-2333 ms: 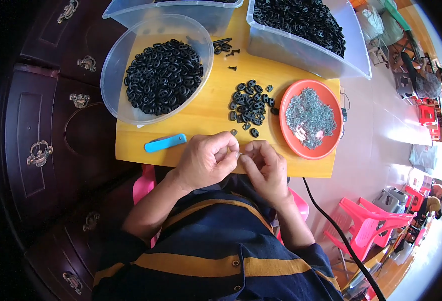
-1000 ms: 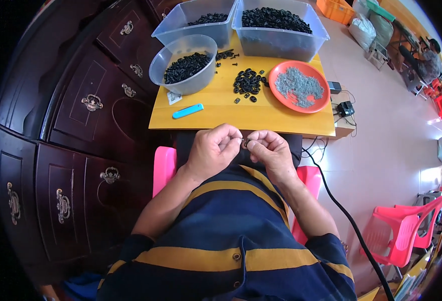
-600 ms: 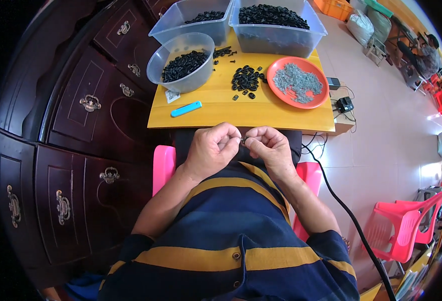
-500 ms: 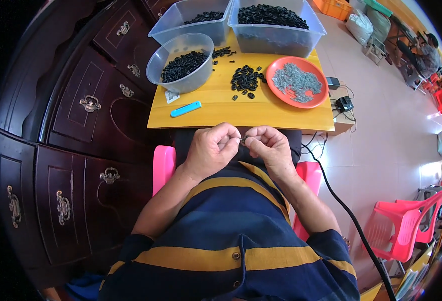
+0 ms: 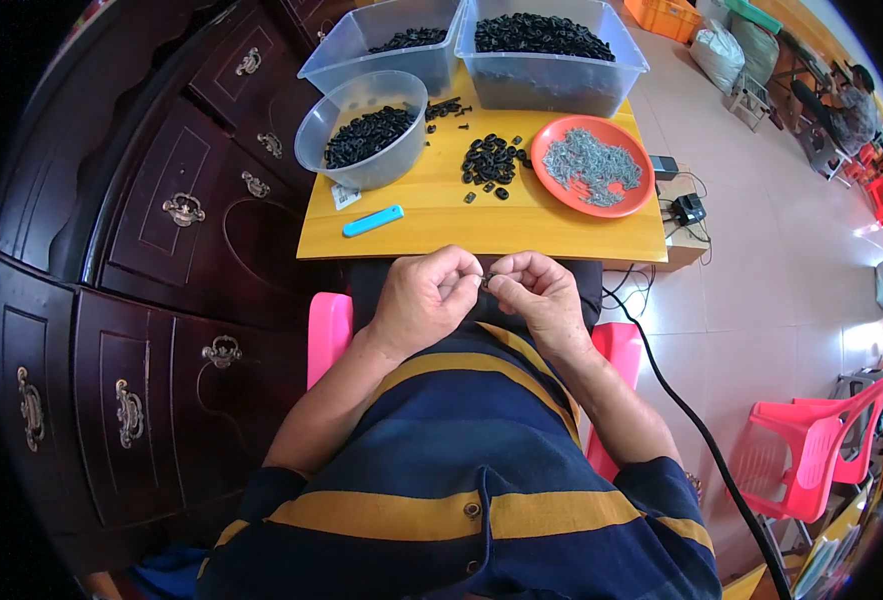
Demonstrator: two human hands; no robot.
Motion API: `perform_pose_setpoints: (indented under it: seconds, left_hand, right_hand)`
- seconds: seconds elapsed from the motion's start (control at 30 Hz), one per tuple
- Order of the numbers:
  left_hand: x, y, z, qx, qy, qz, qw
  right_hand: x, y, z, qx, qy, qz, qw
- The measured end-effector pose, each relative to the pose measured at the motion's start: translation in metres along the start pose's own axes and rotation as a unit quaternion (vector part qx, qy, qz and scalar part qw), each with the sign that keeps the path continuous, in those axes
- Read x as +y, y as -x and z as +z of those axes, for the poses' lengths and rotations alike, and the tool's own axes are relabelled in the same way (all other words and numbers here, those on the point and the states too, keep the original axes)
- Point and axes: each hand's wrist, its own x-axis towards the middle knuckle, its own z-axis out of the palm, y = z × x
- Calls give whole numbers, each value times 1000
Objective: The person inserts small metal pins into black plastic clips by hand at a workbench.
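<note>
Just off the near edge of the yellow table (image 5: 441,245), above my lap, both hands meet fingertip to fingertip. My right hand (image 5: 543,302) pinches a small black part (image 5: 486,281) between thumb and index finger. Against it, my left hand (image 5: 423,300) is closed in a pinch; what it holds is too small and covered to make out. On the table ahead lies a loose pile of small black oval parts (image 5: 491,160). To its right, an orange-red plate (image 5: 623,208) carries a heap of thin silvery metal pieces (image 5: 589,160).
A round clear tub (image 5: 401,168) of black parts stands at the table's left. Behind it are two clear bins, left (image 5: 431,65) and right (image 5: 546,92), with more. A turquoise-handled tool (image 5: 373,220) lies near the front. Dark drawers (image 5: 171,270) flank my left; a black cable (image 5: 686,410) runs right.
My hands keep the same pinch at the same spot. The view has shifted very slightly; nothing else visibly differs.
</note>
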Motion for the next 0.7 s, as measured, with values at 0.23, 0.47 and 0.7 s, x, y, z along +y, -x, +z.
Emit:
perform_pose_setpoints:
  seconds: [0.23,0.47,0.7]
  left_hand:
    - [-4,-1,9,10,-4,26,1000]
    - [-11,-4,12,4,-11,27,1000]
    - [-7,-4,8,6,-49,37,998]
  right_hand:
    - [6,-1,-5,15,64,-39,997]
    - [11,-3,-5,41,152,-91,983]
    - [8,-4,-7,26,174,-85,981]
